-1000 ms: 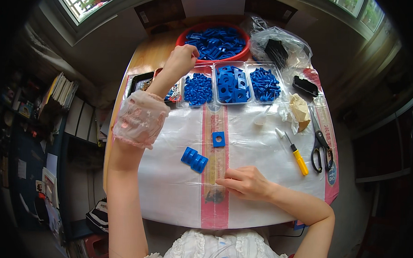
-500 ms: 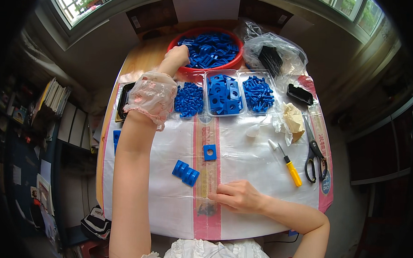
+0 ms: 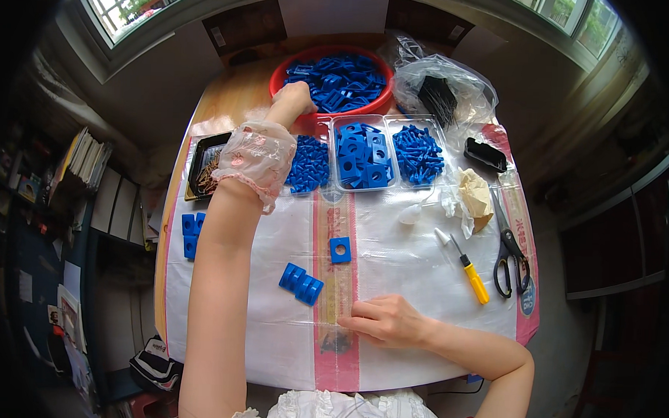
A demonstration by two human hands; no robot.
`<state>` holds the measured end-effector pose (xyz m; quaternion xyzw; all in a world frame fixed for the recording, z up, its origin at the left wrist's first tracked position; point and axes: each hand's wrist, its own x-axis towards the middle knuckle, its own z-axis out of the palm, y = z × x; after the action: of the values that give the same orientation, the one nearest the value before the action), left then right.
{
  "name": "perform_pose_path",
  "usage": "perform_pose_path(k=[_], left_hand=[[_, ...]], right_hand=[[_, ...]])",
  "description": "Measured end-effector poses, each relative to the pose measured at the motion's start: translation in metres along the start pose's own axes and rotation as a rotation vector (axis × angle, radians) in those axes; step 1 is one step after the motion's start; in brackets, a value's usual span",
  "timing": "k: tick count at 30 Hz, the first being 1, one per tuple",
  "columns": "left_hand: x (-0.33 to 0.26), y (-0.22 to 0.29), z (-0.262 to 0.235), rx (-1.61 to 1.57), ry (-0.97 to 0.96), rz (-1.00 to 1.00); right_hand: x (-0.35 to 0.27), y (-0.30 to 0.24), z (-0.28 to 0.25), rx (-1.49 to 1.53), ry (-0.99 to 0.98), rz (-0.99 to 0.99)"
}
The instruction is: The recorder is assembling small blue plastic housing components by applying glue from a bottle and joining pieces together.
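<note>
Diagonally laid blue row (image 3: 301, 284), near end rightward, left hand (image 3: 294, 99) perhaps touching basin (image 3: 385, 98)

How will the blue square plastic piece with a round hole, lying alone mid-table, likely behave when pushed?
The blue square piece would probably slide, not roll, since it lies flat with straight edges. Its plastic look suggests it is likely stiff and light. The glossy white table sheet with a printed band, beneath it, may offer little grip.

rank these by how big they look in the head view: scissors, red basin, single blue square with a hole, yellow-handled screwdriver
1. Red basin
2. Scissors
3. Yellow-handled screwdriver
4. Single blue square
</note>
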<state>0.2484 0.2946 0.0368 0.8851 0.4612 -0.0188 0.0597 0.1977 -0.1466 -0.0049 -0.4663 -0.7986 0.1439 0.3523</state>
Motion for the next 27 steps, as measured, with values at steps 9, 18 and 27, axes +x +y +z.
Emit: perform_pose_path(k=[9, 18, 27], left_hand=[[0.009, 0.001, 0.031, 0.162, 0.217, 0.010], [0.028, -0.014, 0.029, 0.167, 0.042, 0.059], [0.017, -0.014, 0.027, 0.066, 0.148, 0.146]], right_hand=[[0.001, 0.000, 0.001, 0.008, -0.020, 0.007], [0.000, 0.003, 0.004, 0.009, -0.034, 0.015], [0.000, 0.001, 0.001, 0.006, -0.031, 0.028]])
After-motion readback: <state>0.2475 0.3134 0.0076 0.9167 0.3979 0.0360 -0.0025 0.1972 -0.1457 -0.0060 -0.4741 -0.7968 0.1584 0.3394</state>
